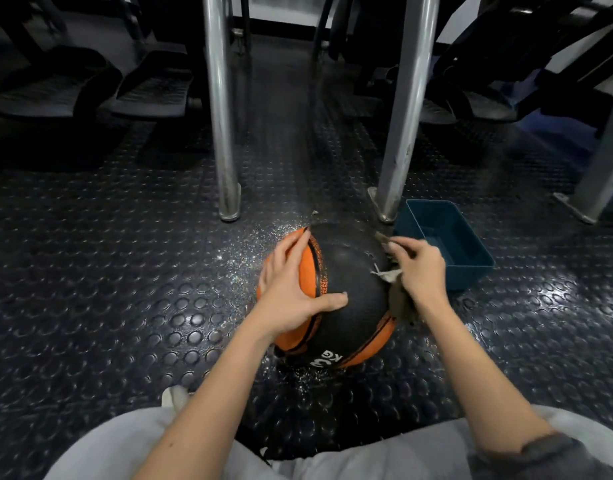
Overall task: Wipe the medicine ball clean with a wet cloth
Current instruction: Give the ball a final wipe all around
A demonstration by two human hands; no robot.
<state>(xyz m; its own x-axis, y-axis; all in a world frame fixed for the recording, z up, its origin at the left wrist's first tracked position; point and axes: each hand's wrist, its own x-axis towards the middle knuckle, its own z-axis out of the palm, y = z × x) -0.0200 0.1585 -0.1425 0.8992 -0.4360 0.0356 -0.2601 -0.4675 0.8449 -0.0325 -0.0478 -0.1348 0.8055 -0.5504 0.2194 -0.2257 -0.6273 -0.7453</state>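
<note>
Left hand (291, 289): flat on the upper left side of the medicine ball (346, 265), fingers straight and spread, thumb stretched toward the ball's middle.
Right hand (419, 268): on the ball's right side, fingers curled round a cloth (402, 303), knuckles up.
Left forearm (208, 382): bare, reaching forward to the ball.
Right forearm (471, 355): bare, likewise.
Legs: in light trousers (125, 445), nearer than the ball, knees apart.

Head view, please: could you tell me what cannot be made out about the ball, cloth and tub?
Ball: underside and far side hidden by its own curve, head view.
Cloth: mostly covered by the right hand and blurred, head view; wetness unclear.
Tub: head view too dim to tell whether it holds water.
</note>
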